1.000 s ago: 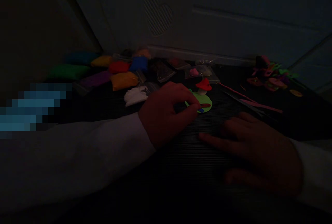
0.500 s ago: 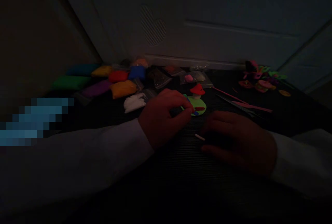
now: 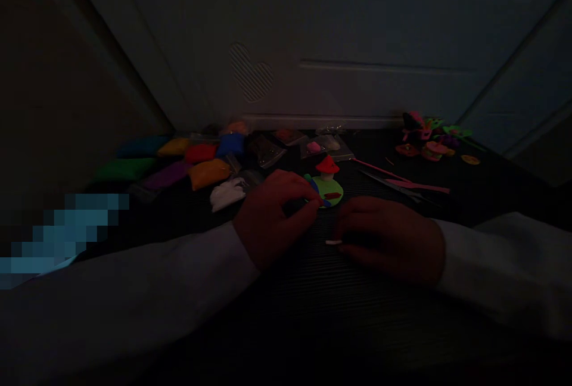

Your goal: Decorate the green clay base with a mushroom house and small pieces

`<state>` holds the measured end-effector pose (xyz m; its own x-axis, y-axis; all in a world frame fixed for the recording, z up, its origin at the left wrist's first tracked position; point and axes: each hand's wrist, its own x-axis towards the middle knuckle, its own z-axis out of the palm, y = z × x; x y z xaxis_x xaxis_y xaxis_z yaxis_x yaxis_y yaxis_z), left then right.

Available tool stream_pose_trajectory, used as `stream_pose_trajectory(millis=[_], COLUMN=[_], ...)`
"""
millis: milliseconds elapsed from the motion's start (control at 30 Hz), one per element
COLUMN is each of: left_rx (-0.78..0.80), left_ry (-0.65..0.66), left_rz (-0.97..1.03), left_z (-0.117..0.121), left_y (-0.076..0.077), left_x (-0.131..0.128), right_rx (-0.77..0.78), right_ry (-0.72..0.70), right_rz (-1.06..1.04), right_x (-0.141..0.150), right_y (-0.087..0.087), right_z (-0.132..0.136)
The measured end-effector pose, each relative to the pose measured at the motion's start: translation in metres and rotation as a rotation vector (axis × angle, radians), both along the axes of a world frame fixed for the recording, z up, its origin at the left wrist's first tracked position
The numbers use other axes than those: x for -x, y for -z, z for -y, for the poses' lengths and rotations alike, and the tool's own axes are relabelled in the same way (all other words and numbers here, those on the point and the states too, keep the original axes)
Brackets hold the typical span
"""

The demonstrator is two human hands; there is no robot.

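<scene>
A flat green clay disc point(image 3: 337, 187) lies on the dark table, bearing a small clay mushroom point(image 3: 328, 165) with a red cap and pale stem. Blue and dark red pieces are also on the disc. My left hand point(image 3: 279, 213) is closed in a pinch at its near left edge; the fingertips partly cover that side. Just nearer to me is a thin white clay strip point(image 3: 331, 242). My right hand point(image 3: 391, 240) has thumb and fingers closing at its right end, low over the table. The dim light blurs the exact contact.
Several coloured clay packs, such as the orange pack point(image 3: 209, 173), and a white clay lump point(image 3: 227, 193) lie left. Clear bags point(image 3: 328, 146) stand behind. Scissors point(image 3: 393, 183) and pink strips point(image 3: 424, 186) lie right, below finished clay figures point(image 3: 433, 136). A panelled door point(image 3: 339, 94) rises behind.
My right hand has moved left and closed in at the white strip, which now lies more level. My left hand keeps its pinch at the disc. The camera view has tilted slightly up.
</scene>
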<state>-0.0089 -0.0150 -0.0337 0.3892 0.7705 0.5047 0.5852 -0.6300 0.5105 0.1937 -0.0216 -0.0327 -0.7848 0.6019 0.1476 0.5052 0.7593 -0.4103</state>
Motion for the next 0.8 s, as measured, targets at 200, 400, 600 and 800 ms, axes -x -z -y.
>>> stream_pose_trajectory(millis=[200, 400, 600, 800], left_rx=[-0.001, 0.008, 0.002, -0.033], left_ry=[-0.023, -0.029, -0.006, 0.051], left_rz=[-0.013, -0.036, -0.081, -0.154], left_z=[0.0, 0.0, 0.001, 0.004], left_y=[0.001, 0.0, 0.001, 0.004], left_x=[0.0, 0.0, 0.001, -0.002], right_rx=[-0.022, -0.075, -0.218, -0.18], right_ry=[-0.01, -0.026, 0.155, 0.413], right_rz=[-0.015, 0.005, 0.057, 0.391], right_x=[-0.001, 0.001, -0.03, -0.106], right_y=[0.001, 0.0, -0.029, -0.04], right_z=[-0.003, 0.0, -0.009, -0.049])
